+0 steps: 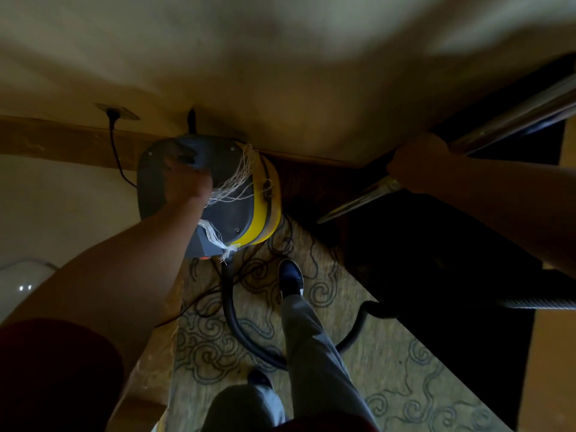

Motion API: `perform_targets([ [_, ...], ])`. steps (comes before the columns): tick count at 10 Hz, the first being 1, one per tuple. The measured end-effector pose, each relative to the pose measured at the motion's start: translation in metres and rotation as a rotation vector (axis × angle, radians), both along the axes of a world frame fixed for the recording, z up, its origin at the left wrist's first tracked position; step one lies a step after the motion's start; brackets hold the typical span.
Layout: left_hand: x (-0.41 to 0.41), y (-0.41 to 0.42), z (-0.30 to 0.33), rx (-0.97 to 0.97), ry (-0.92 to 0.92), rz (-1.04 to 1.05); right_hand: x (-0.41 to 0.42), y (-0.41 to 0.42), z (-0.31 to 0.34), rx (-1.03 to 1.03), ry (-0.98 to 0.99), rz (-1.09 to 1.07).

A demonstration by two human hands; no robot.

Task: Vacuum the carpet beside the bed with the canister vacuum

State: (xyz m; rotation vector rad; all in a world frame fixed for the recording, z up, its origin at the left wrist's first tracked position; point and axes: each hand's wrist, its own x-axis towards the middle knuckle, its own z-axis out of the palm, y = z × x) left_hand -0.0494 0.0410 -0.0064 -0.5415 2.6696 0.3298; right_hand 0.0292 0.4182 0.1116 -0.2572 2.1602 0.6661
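At frame centre, the left hand (187, 179) is clamping the canister vacuum (218, 194) top to shift it, while the right hand (417, 163) is gripping the metal wand (514, 116), ready for the carpet (389, 369).

We see the floor covered by a pale carpet (386, 363) printed with dark swirling lines, and on it, against the wall, sits the grey and yellow canister vacuum (230, 201) with white strings trailing over its top. From its near end a black hose (237, 325) curves across the carpet, and a thin black cord (199, 299) lies in loops just beside it. Our two dark shoes stand on the same carpet, the forward one (290, 277) near the canister and touching the hose's curve or just beside it; we cannot tell which.
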Motion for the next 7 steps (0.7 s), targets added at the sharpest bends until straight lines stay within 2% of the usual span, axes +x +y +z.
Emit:
perform_targets([
  [1, 0.0, 0.005, 0.007, -0.04, -0.034, -0.012, -0.001, 0.006, 0.005, 0.097, -0.064, 0.033],
  [2, 0.004, 0.012, 0.016, -0.117, 0.033, 0.06, 0.007, 0.007, 0.005, 0.214, -0.106, 0.02],
  [3, 0.006, 0.027, 0.018, -0.109, 0.012, -0.023, 0.013, 0.005, 0.004, 0.251, -0.114, 0.021],
  [4, 0.01, 0.036, 0.015, -0.114, 0.056, -0.078, 0.018, 0.002, 0.008, 0.256, -0.128, -0.098],
  [6, 0.035, 0.038, 0.035, -0.103, 0.11, -0.204, 0.034, -0.012, 0.03, 0.058, 0.209, -0.037],
  [7, 0.041, 0.037, 0.062, -0.067, 0.107, -0.237, 0.045, -0.035, 0.062, -0.011, 0.373, -0.098],
])
